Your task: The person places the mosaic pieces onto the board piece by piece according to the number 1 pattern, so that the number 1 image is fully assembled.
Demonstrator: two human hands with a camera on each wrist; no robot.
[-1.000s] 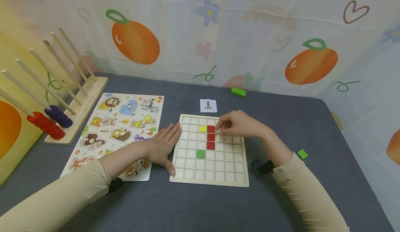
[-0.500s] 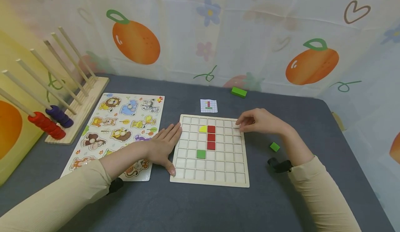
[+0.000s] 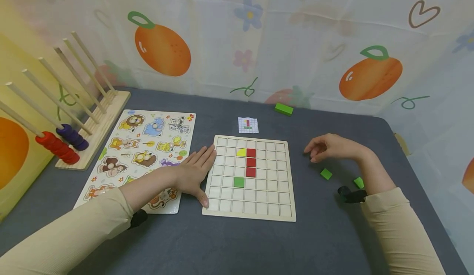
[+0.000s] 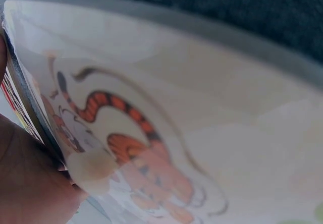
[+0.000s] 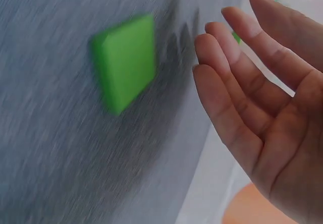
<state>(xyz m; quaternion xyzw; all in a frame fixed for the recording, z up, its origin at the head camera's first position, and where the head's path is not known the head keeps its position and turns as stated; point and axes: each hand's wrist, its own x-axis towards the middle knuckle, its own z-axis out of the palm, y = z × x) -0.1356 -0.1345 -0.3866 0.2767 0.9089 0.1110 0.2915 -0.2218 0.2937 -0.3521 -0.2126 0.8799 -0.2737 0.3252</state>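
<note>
A pale wooden grid board [image 3: 274, 217] lies on the table in the head view. Set in its cells are a yellow piece [image 3: 241, 152], a column of red tiles [image 3: 250, 162] and a green tile [image 3: 238, 182]. My left hand [image 3: 194, 175] rests with straight fingers along the board's left edge. To the right of the board, my right hand [image 3: 329, 148] hovers over the table, fingers loosely bent and nothing in them. Just below it is a loose green tile [image 3: 326, 173], also close up as a green square [image 5: 125, 62] in the right wrist view.
Another green tile [image 3: 358, 182] lies farther right. Behind the board are a small pattern card [image 3: 248, 125] and a green block [image 3: 284, 109]. An animal puzzle board [image 3: 148, 120], partly under the left arm, and a peg stand [image 3: 100, 118] with red and purple rings occupy the left.
My right hand has moved right from beside the red tiles, off the board, to above the loose green tile. The left hand and the board's pieces stay put.
</note>
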